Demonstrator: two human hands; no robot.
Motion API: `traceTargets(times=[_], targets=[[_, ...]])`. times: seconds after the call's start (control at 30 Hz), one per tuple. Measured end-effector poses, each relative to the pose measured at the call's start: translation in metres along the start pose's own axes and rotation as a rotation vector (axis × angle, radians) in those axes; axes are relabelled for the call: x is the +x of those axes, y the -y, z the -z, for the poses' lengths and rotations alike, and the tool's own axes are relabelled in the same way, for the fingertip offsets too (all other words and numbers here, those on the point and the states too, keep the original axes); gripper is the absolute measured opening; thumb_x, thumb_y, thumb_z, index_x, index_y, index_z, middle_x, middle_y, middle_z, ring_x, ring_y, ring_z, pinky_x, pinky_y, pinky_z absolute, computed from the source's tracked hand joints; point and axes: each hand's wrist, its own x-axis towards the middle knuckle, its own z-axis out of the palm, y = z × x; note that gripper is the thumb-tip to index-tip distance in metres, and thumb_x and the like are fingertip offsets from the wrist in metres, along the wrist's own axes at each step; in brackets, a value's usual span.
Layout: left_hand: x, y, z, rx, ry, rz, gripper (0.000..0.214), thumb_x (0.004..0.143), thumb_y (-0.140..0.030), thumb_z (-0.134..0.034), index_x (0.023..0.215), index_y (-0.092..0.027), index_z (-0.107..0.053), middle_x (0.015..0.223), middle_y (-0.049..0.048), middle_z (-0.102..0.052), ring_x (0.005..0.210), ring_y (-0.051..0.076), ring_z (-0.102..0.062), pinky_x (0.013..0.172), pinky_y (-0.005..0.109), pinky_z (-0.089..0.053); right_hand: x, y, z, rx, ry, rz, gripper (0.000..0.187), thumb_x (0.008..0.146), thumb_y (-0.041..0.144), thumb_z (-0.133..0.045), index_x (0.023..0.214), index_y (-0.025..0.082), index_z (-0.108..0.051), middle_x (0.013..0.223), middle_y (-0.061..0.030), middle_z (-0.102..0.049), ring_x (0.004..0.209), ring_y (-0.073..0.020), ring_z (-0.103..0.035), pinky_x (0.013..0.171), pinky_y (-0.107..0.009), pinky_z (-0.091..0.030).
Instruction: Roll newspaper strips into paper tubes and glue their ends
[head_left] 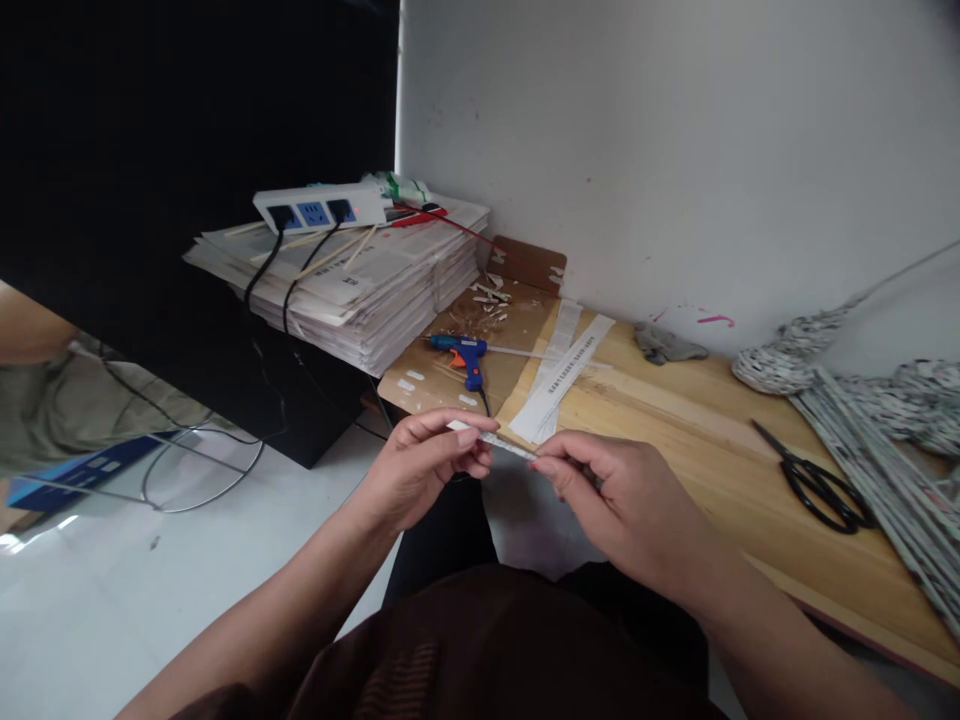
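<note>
A thin, pale roll of paper (510,446) spans the gap between my two hands, in front of the table's edge. My left hand (429,462) is closed around its left end, thumb on top. At the other end, my right hand (600,482) pinches it between thumb and fingers; a thin stick seems to run into the roll there, though the fingers hide most of it. Just beyond lie printed paper strips (564,382), crossing one another on the wooden table (675,440). A blue glue gun (466,358) rests to their left on a brown board.
A tall newspaper stack (405,300) carries a white power strip (322,207) with black cords hanging down. Black scissors (821,490), long paper rods (885,470), a woven paper piece (780,360) and a grey cloth (667,343) lie right. Another person's arm (30,325) shows left.
</note>
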Motion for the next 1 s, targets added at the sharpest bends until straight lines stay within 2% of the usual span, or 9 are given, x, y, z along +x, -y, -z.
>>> traceTargets(times=[0.23, 0.47, 0.73, 1.0], targets=[[0.004, 0.000, 0.003, 0.076, -0.002, -0.007, 0.012, 0.080, -0.022, -0.075, 0.090, -0.016, -0.079, 0.068, 0.0052, -0.072, 0.063, 0.012, -0.067, 0.059, 0.020, -0.055, 0.005, -0.004, 0.002, 0.074, 0.108, -0.070, 0.027, 0.098, 0.039, -0.048, 0.088, 0.024, -0.068, 0.063, 0.0047, -0.061, 0.054, -0.0088, -0.050, 0.053, -0.024, -0.035], [0.006, 0.005, 0.004, 0.087, -0.042, 0.032, 0.009, 0.077, -0.022, -0.078, 0.084, -0.015, -0.078, 0.064, 0.0029, -0.069, 0.059, 0.011, -0.064, 0.054, 0.018, -0.050, 0.006, -0.008, -0.003, 0.199, 0.175, -0.153, 0.028, 0.099, 0.037, -0.046, 0.091, 0.024, -0.069, 0.065, 0.0041, -0.062, 0.055, -0.0077, -0.052, 0.052, -0.021, -0.038], [0.012, 0.016, 0.001, 0.082, -0.071, 0.096, 0.012, 0.077, -0.026, -0.078, 0.083, -0.015, -0.078, 0.062, 0.0000, -0.062, 0.058, 0.007, -0.055, 0.052, 0.016, -0.043, 0.001, -0.025, -0.017, 0.562, 0.323, -0.339, 0.033, 0.101, 0.042, -0.041, 0.095, 0.019, -0.065, 0.064, 0.0041, -0.056, 0.046, -0.0050, -0.044, 0.045, -0.018, -0.034], [0.013, 0.023, -0.005, 0.167, -0.068, 0.030, 0.015, 0.078, -0.030, -0.077, 0.083, -0.016, -0.078, 0.067, 0.0001, -0.061, 0.061, 0.008, -0.052, 0.057, 0.020, -0.044, -0.006, -0.038, -0.030, 0.800, 0.333, -0.407, 0.035, 0.098, 0.047, -0.047, 0.093, 0.016, -0.063, 0.059, 0.0051, -0.052, 0.040, -0.0030, -0.040, 0.038, -0.016, -0.029]])
